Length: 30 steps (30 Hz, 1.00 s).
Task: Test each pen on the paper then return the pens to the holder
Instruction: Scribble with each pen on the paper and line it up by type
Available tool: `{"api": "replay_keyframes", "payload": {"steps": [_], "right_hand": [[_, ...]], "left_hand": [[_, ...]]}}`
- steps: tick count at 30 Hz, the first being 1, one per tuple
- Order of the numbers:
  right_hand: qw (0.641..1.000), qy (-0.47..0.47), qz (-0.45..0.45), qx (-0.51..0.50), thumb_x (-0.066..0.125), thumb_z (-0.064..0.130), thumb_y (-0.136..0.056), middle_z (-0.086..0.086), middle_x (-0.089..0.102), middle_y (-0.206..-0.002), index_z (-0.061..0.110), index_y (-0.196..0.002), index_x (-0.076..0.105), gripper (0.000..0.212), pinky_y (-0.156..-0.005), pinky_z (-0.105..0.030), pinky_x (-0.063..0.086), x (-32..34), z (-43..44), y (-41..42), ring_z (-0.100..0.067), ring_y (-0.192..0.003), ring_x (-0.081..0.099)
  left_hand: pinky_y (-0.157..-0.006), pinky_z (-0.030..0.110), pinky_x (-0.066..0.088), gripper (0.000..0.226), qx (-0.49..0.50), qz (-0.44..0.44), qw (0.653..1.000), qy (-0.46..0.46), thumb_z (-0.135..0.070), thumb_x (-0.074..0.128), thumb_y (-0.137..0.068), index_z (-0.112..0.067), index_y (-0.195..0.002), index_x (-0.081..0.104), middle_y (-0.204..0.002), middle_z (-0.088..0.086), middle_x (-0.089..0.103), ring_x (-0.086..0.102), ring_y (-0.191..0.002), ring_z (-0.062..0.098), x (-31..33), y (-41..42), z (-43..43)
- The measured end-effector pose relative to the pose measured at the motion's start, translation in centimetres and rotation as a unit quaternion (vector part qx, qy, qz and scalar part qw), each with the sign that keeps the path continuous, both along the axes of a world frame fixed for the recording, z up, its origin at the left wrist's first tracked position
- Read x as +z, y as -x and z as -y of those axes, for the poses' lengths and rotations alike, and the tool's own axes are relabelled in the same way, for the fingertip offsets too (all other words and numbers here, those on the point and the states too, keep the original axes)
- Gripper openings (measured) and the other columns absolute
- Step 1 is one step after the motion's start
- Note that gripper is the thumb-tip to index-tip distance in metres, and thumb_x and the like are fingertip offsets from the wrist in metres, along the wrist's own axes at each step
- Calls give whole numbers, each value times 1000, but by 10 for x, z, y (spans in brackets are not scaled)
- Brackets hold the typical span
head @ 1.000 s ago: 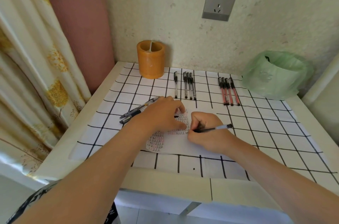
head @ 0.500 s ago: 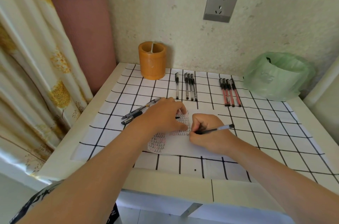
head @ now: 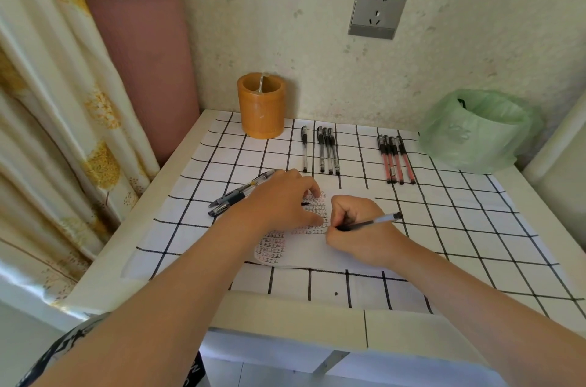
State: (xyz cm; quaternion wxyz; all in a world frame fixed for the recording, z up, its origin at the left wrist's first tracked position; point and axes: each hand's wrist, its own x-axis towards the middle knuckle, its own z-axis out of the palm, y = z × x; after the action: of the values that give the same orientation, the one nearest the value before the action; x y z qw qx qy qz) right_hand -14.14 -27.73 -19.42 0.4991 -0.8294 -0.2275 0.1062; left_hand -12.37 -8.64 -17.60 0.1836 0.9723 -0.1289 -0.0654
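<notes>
My right hand grips a black pen with its tip on the white paper, which carries rows of small black and red marks. My left hand lies flat on the paper's upper part, fingers spread, holding it down. Two black pens lie angled just left of my left hand. A single black pen, a group of three black pens and several red pens lie in rows farther back. The orange round holder stands at the back left.
A black-and-white grid cloth covers the table. A green plastic bag sits at the back right by the wall. A pink roll and a curtain stand to the left. The table's front edge is close to me.
The view has shifted slightly. Both hands stay in nearly the same place on the paper, with the pen tip still at the marks.
</notes>
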Motion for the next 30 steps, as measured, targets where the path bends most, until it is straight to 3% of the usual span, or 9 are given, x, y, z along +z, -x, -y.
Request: {"api": "replay_keyframes", "payload": {"steps": [3,7,11,16,21,23,26,28,30], "right_hand": [[996,-60,-38,-45,63,-4,-82,-5,51,-62,4,-72,51,18,-49,-29,33,2,3,-4,-16,-55,43],[987,-116,-81,-77,65,-3,-87,-3,57,-62,5,-84,62,10,-47,-25,37,3,3,-7,-15,-54,46],[982,-143,-85,-91,57,-3,-95,-11,64,-72,15,-98,74,25,-44,-27,42,8,1,-9,-21,-55,53],[961,-222,-152,-56,40,-7,-101,-22,69,-99,9,-129,62,39,-48,-34,50,12,6,-14,-29,-68,63],[914,-312,-256,-32,32,-3,-99,-19,67,-104,7,-129,62,43,-50,-35,51,27,13,-21,-31,-69,63],[927,-288,-238,-33,35,-6,-98,-13,65,-99,10,-126,63,43,-46,-31,47,29,14,-23,-26,-62,59],[973,-178,-134,-65,49,-5,-96,-5,70,-96,20,-120,57,36,-44,-27,37,27,14,-27,-23,-57,57],[990,-97,-67,-73,61,0,-93,-1,75,-96,21,-115,58,31,-51,-32,49,25,15,-30,-32,-63,65],[996,-37,-27,-81,70,7,-89,3,76,-93,22,-106,66,23,-70,-42,58,21,15,-32,-32,-71,70]], "left_hand": [[-84,30,32,51,-9,-4,1000,7,-55,71,-79,-38,-124,54,-111,-13,45,38,-115,11,0,0,-2],[-88,29,43,44,-24,-14,999,35,-44,69,-86,-31,-126,57,-113,-9,53,46,-108,11,6,1,-10],[-86,26,42,40,-9,-7,1000,24,-40,72,-85,-31,-122,59,-109,-10,54,46,-106,9,8,2,-21],[-79,26,42,27,1,-19,1000,-14,-40,72,-84,-33,-109,62,-106,-9,50,46,-99,9,6,0,-24],[-78,28,49,10,7,-6,1000,3,-32,67,-91,-31,-101,66,-103,-9,58,56,-94,10,5,-1,-21],[-72,25,46,8,12,-3,1000,14,-31,64,-93,-32,-101,67,-102,-11,61,57,-92,9,7,0,-21],[-70,24,44,13,32,5,999,41,-31,59,-96,-32,-106,68,-103,-14,64,58,-90,6,10,0,-21],[-66,20,42,15,38,9,998,50,-30,58,-97,-32,-108,68,-102,-14,65,57,-87,4,13,0,-20],[-67,20,42,17,38,13,998,55,-30,57,-98,-32,-110,69,-104,-14,66,57,-87,3,15,0,-19]]}}
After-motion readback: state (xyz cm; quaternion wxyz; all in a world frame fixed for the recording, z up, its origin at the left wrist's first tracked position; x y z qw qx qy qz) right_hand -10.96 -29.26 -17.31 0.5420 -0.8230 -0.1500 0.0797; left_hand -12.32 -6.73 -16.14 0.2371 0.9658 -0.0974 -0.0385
